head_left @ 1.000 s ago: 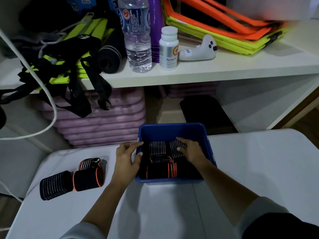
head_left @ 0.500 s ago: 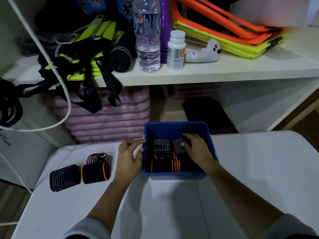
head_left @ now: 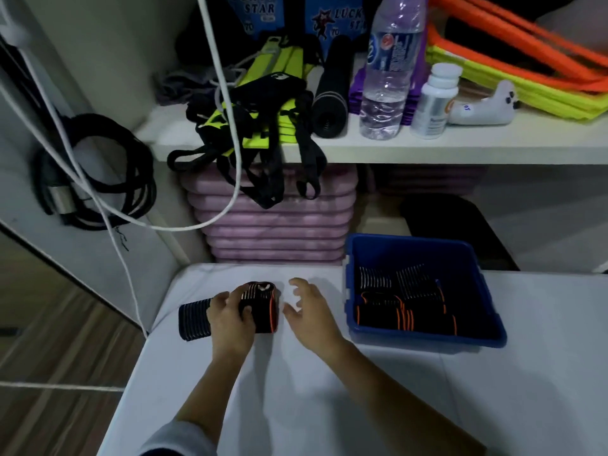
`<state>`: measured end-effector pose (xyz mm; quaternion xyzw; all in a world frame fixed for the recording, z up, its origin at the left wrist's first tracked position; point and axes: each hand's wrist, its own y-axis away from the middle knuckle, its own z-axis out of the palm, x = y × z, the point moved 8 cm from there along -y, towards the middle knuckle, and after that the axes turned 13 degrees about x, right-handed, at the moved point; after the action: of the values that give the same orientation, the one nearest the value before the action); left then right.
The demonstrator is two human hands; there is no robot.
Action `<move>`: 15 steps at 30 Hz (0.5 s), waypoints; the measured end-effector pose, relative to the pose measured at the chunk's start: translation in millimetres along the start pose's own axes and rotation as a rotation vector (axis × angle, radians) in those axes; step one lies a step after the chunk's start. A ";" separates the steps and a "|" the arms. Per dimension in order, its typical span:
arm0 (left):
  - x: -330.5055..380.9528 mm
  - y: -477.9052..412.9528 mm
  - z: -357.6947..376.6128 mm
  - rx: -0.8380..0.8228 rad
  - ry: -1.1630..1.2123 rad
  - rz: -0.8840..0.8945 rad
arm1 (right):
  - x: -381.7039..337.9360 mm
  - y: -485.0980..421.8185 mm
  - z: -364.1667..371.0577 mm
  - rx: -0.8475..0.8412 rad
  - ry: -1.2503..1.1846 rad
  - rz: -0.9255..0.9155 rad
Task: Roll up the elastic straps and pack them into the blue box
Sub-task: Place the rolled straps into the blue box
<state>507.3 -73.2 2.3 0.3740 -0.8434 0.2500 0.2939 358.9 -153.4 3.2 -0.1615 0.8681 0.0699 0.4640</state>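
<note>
Overhead, blue shelf packs [head_left: 263, 8] read "LUCKY STAR". On the tabletop [head_left: 296, 390], the left hand [head_left: 230, 319] curls over the loose rolled straps [head_left: 194, 319]; the right hand [head_left: 309, 311] hovers beside them, fingers spread, holding nothing. Both hands have left the blue box [head_left: 411, 248] at right, where they worked a second ago and packed rolls [head_left: 401, 301] lie.

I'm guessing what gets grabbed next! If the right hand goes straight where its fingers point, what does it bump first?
Probably the orange-edged rolled strap the left hand grips; the open right hand points at it, though depth is unclear.
</note>
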 end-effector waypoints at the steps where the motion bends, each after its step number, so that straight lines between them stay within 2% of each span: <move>1: -10.0 -4.4 3.7 -0.036 -0.009 0.013 | 10.6 -1.7 19.6 -0.060 -0.003 0.083; 3: -26.2 -11.1 14.2 -0.142 -0.004 0.036 | 27.0 -4.3 51.1 -0.156 0.038 0.156; 6: -37.6 -15.1 28.7 -0.278 0.023 0.065 | 42.5 -10.6 83.9 -0.211 0.101 0.137; 11: -42.9 -18.8 49.3 -0.376 0.058 0.102 | 70.1 -23.8 113.9 -0.133 0.044 0.127; 15: -59.4 -20.7 62.8 -0.360 0.049 0.080 | 66.0 -22.3 110.7 -0.075 -0.075 0.100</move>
<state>536.5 -97.1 -78.2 0.2752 -0.8813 0.1157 0.3664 419.2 -158.6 -112.7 -0.1326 0.8539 0.1316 0.4857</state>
